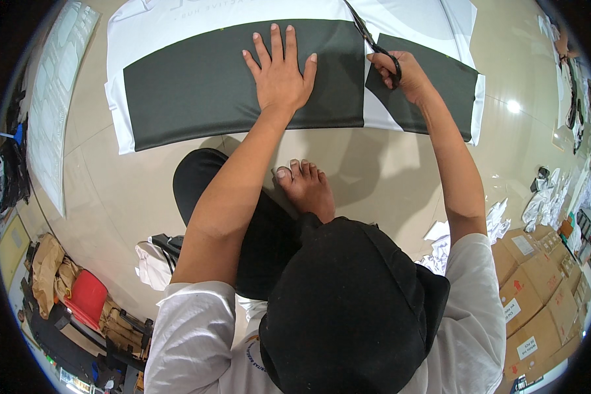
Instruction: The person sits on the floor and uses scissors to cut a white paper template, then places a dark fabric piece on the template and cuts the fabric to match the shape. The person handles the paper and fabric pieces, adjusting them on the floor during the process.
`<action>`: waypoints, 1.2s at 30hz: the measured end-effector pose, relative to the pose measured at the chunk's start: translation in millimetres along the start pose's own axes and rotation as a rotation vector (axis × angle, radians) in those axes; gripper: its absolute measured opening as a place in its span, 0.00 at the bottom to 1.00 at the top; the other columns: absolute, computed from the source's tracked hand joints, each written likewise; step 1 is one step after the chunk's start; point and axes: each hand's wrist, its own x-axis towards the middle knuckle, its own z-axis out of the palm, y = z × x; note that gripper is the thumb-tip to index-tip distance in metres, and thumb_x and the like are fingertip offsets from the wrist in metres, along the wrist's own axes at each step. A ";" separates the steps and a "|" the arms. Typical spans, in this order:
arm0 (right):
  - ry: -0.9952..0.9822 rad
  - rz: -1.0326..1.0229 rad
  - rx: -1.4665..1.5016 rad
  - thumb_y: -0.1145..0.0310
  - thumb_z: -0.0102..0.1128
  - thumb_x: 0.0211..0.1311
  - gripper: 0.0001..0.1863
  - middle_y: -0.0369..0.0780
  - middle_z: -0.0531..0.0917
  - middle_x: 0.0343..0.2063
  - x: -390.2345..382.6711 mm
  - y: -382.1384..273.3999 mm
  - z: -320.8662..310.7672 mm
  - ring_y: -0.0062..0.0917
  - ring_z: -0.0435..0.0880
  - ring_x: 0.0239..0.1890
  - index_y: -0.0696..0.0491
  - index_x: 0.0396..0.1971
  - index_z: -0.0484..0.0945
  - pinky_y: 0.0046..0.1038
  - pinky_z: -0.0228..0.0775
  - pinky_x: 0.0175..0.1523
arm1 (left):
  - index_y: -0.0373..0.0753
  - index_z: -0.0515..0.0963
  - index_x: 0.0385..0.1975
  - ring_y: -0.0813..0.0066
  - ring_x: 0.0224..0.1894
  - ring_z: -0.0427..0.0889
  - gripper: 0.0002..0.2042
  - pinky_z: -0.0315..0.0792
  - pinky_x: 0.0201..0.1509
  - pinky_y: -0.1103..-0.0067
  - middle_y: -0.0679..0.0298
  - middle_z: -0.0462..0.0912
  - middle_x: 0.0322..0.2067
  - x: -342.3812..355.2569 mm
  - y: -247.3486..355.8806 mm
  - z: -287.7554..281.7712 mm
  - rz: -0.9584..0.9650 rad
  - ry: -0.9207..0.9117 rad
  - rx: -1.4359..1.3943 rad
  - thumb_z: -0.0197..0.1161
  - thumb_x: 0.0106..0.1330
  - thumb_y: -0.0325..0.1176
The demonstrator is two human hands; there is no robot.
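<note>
White fabric (141,36) with dark grey areas is spread on the floor in front of me. My left hand (281,80) lies flat, fingers spread, on the larger dark grey panel (184,88). At the right, my right hand (410,77) is closed round the black handles of a pair of scissors (361,27). Their blades point away from me, along the white strip between the larger panel and the smaller dark grey panel (443,82). Whether the blades are apart, I cannot tell. Nothing shows between my left hand and the fabric.
Glossy beige tiles (98,177) surround the fabric, and my bare foot (305,187) rests close to its near edge. A long patterned white sheet (56,92) lies at the left. Cardboard boxes (538,295) stand at the lower right, near white scraps (440,246). A red seat (85,299) is at the lower left.
</note>
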 end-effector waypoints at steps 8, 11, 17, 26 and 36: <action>0.035 -0.005 0.017 0.54 0.79 0.62 0.18 0.29 0.75 0.19 1.3 6.5 8.0 0.16 0.70 0.19 0.52 0.27 0.82 0.24 0.58 0.27 | 0.45 0.54 0.85 0.36 0.86 0.41 0.38 0.34 0.85 0.39 0.52 0.50 0.85 0.0 0.4 -0.4 -0.003 -0.003 0.003 0.43 0.82 0.61; 0.027 -0.016 0.044 0.54 0.79 0.62 0.19 0.30 0.75 0.19 1.6 7.7 9.4 0.17 0.70 0.19 0.52 0.26 0.82 0.24 0.59 0.27 | 0.45 0.54 0.85 0.36 0.86 0.41 0.38 0.34 0.85 0.39 0.52 0.50 0.85 0.1 0.0 -0.2 -0.001 -0.005 0.009 0.43 0.82 0.61; 0.030 -0.039 0.099 0.47 0.79 0.59 0.23 0.31 0.75 0.20 -2.1 -6.5 16.9 0.18 0.71 0.20 0.53 0.26 0.82 0.25 0.59 0.27 | 0.45 0.54 0.85 0.36 0.86 0.41 0.38 0.34 0.85 0.39 0.53 0.50 0.85 0.4 0.2 -1.0 -0.003 -0.015 0.026 0.43 0.82 0.61; 0.053 -0.054 0.113 0.45 0.78 0.61 0.23 0.28 0.75 0.21 11.0 -9.9 23.8 0.15 0.70 0.20 0.49 0.27 0.80 0.21 0.57 0.29 | 0.45 0.53 0.85 0.36 0.86 0.41 0.39 0.34 0.85 0.38 0.52 0.50 0.85 0.1 -0.2 1.4 0.001 -0.005 0.027 0.41 0.82 0.62; 0.061 -0.019 0.178 0.50 0.81 0.60 0.21 0.29 0.77 0.21 17.9 -4.7 29.7 0.14 0.73 0.20 0.51 0.28 0.81 0.19 0.60 0.27 | 0.45 0.54 0.85 0.35 0.86 0.41 0.38 0.34 0.85 0.38 0.52 0.50 0.85 0.5 0.6 -0.5 0.000 -0.005 0.008 0.44 0.82 0.61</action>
